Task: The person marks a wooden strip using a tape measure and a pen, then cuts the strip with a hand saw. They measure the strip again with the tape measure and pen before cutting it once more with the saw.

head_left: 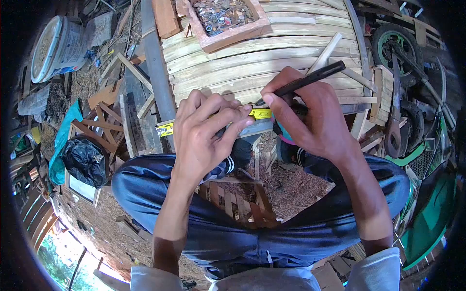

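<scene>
A yellow tape measure blade [262, 113] runs along the front edge of the slatted wooden bench [208, 68], its hooked end at the left. My left hand [204, 128] lies across the blade, its fingers bent and thumb and fingertips closed on it. In my right hand [310, 114] is a black pen [310, 80], its tip down beside the blade near my left fingertips. A teal and pink rounded edge shows beneath the right hand; most of it is hidden by the palm.
A wooden box [233, 36] of small metal pieces stands at the bench's far side. Loose wood strips [327, 51] lie on the right. A white bucket [60, 48] and a black plastic bag [85, 160] are on the left; a wheel [398, 51] is at the right.
</scene>
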{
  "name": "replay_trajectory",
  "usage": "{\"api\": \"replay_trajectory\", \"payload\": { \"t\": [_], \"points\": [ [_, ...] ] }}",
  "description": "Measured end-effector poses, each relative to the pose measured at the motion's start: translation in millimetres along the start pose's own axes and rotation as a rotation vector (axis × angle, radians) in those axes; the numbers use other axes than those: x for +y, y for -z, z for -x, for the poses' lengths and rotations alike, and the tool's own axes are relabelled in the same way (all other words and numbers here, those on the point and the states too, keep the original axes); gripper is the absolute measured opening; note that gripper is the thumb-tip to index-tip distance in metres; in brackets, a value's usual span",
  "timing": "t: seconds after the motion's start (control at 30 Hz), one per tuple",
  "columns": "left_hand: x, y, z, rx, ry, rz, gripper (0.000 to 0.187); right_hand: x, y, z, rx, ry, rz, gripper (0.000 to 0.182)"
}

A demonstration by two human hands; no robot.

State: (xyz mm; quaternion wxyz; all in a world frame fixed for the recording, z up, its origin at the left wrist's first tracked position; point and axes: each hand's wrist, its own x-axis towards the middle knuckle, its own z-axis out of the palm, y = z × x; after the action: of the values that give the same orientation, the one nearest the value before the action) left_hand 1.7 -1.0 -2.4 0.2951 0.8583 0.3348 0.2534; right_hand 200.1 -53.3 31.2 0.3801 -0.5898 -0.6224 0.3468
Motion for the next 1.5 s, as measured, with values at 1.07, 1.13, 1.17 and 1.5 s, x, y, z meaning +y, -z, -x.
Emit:
{"api": "replay_trajectory", "payload": {
  "t": [1.07,1.13,1.17,1.5],
  "points": [
    [-1.4,-0.1,0.5,-0.002,-0.005,-0.005,0.013,-1.5,1.4,-0.7,-0.031,0.005,0.035,0.011],
    [-1.2,-0.2,0.1,0.004,-0.008,-0.001,0.013,2.6,-1.3,0.5,0.009,0.063,0.057,0.011],
    [-1.1,-0.4,0.1,0.008,-0.009,0.002,0.013,0.8,-0.3,0.7,-0.008,0.030,0.053,0.011],
    [-2.0,-0.9,0.2,0.017,-0.015,-0.001,0.014,-3.7,-0.3,1.2,-0.027,-0.032,0.044,0.007]
  ]
}}
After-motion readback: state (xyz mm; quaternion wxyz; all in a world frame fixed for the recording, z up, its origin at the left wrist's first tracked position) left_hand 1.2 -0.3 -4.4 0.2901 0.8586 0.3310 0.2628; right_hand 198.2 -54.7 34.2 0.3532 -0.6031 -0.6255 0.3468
